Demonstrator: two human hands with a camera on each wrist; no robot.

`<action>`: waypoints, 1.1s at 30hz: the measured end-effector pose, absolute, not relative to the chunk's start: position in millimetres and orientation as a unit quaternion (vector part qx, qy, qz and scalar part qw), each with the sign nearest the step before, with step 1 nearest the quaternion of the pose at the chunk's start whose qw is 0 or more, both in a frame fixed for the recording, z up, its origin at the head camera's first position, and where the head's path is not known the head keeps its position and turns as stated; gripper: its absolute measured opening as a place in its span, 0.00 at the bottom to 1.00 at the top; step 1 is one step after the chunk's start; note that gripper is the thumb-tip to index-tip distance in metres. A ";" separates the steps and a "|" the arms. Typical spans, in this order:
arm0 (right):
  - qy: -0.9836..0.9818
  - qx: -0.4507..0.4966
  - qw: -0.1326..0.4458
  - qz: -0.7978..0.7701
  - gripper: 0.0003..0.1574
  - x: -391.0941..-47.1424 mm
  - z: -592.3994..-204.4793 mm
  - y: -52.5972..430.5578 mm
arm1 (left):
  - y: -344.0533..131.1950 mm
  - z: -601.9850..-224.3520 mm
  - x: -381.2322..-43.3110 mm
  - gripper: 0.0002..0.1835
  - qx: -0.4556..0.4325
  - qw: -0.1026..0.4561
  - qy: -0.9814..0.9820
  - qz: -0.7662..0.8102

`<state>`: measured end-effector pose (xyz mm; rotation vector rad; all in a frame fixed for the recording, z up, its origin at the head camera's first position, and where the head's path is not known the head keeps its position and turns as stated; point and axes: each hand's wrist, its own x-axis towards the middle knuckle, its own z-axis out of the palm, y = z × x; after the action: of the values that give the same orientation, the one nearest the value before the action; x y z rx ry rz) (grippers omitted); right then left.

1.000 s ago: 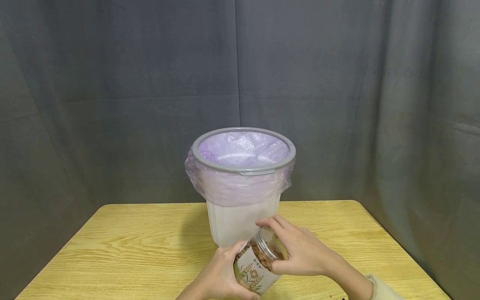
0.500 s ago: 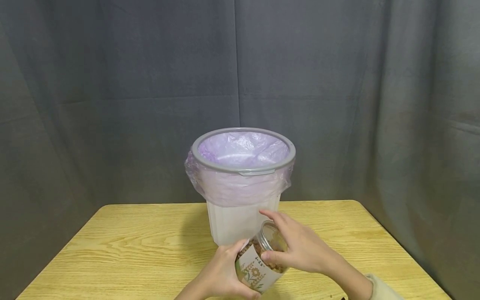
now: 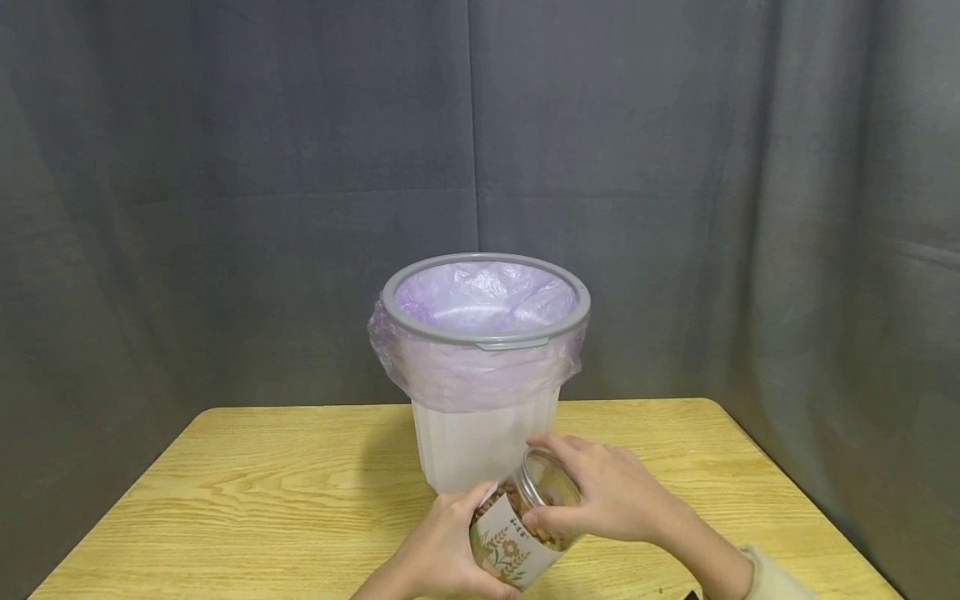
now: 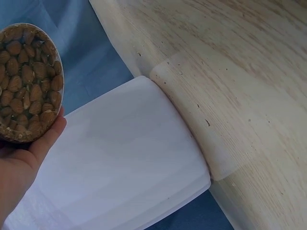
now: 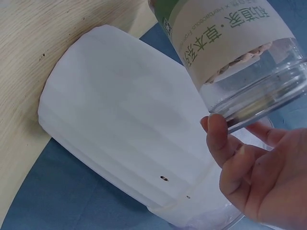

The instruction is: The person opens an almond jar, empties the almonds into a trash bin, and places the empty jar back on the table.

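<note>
A clear jar (image 3: 510, 542) of almonds with a white flower label is held tilted low in front of me. My left hand (image 3: 442, 546) grips its body from the left, thumb on the near side. Almonds (image 4: 31, 81) show through the jar's bottom in the left wrist view. My right hand (image 3: 611, 492) spans the clear lid (image 3: 551, 479), fingers on the far edge and thumb on the near side. Seen from the right wrist, curled fingers (image 5: 218, 136) are right at the rim of the lid end, below the label's green writing.
A white bin (image 3: 472, 446) stands on the wooden table (image 3: 247, 492) just beyond the hands. A purple bag (image 3: 487, 371) lines it under a grey ring (image 3: 487, 340). Grey curtain (image 3: 300, 208) surrounds the table. Small dark specks lie on the wood.
My right hand's fingers lifted and spread off the lid end, turned, and now lie back on its rim, slightly farther right. My left hand and the jar have barely shifted.
</note>
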<state>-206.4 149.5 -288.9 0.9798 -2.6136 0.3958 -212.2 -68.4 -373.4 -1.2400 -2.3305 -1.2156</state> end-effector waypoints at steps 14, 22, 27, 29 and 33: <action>-0.901 0.380 0.152 0.143 0.42 -206.5 -288.2 152.0 | -68.9 -373.4 -209.7 0.40 -0.418 0.093 -0.794 -0.431; -0.896 0.394 0.138 0.152 0.42 -205.5 -288.7 154.9 | -69.1 -374.2 -210.7 0.40 -0.420 0.102 -0.793 -0.430; -0.884 0.416 0.128 0.172 0.43 -206.3 -289.2 155.0 | -69.6 -373.7 -210.7 0.41 -0.418 0.106 -0.796 -0.425; -0.876 0.429 0.128 0.180 0.44 -207.0 -289.6 155.1 | -69.8 -373.7 -210.7 0.41 -0.418 0.105 -0.796 -0.426; -0.862 0.452 0.124 0.193 0.47 -208.3 -289.6 155.9 | -70.2 -374.3 -211.6 0.41 -0.420 0.110 -0.794 -0.425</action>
<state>-208.3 155.9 -289.6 1.3166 -2.5145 0.5617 -211.6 -70.2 -374.3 -1.2357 -2.3339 -1.2492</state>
